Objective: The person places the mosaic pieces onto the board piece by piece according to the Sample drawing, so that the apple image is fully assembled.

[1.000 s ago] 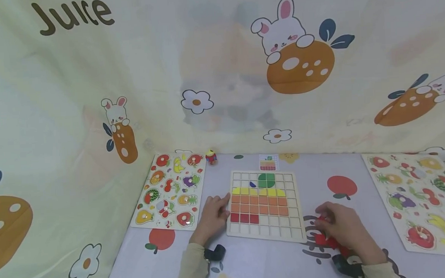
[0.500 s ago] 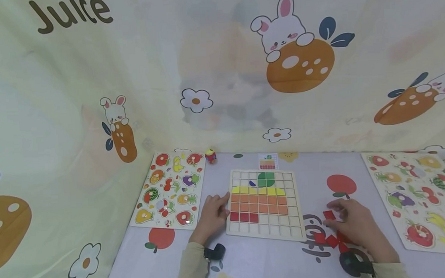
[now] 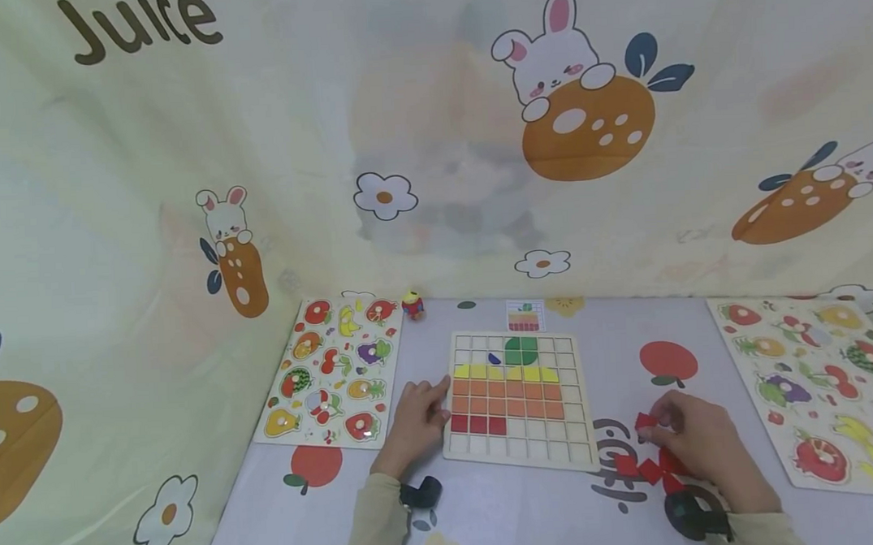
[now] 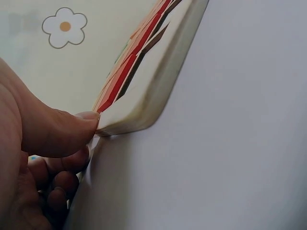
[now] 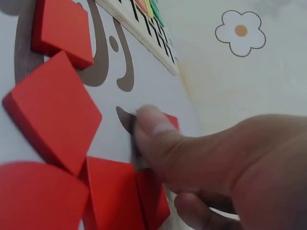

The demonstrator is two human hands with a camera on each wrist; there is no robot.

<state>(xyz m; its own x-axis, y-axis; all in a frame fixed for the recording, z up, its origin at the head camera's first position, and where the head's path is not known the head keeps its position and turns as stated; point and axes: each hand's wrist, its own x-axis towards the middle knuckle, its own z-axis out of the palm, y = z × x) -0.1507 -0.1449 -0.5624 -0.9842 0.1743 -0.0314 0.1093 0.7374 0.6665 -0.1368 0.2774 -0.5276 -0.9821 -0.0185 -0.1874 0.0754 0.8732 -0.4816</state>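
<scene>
A square wooden grid board (image 3: pixel 517 448) lies flat on the table in the head view. It bears green, blue, yellow and orange tiles, and below them a short row of red tiles (image 3: pixel 478 424). My left hand (image 3: pixel 414 424) touches the board's left edge with index finger and thumb; in the left wrist view the thumb (image 4: pixel 60 129) presses that edge while other fingers curl beneath. Right of the board, my right hand (image 3: pixel 700 436) pinches a red tile (image 3: pixel 644 423), mostly hidden by the thumb in the right wrist view. Several loose red tiles (image 5: pixel 53 112) lie beside and partly under this hand.
A small pattern card (image 3: pixel 525 316) lies behind the board. Fruit puzzle boards stand at left (image 3: pixel 327 375) and right (image 3: pixel 815 394). By the left one is a small red and yellow figure (image 3: pixel 412 304). A printed curtain (image 3: pixel 445 126) hangs at the back.
My right hand has shifted slightly right, uncovering loose red tiles, and its thumb and fingers have closed on one red tile. My left hand stays at the board's edge.
</scene>
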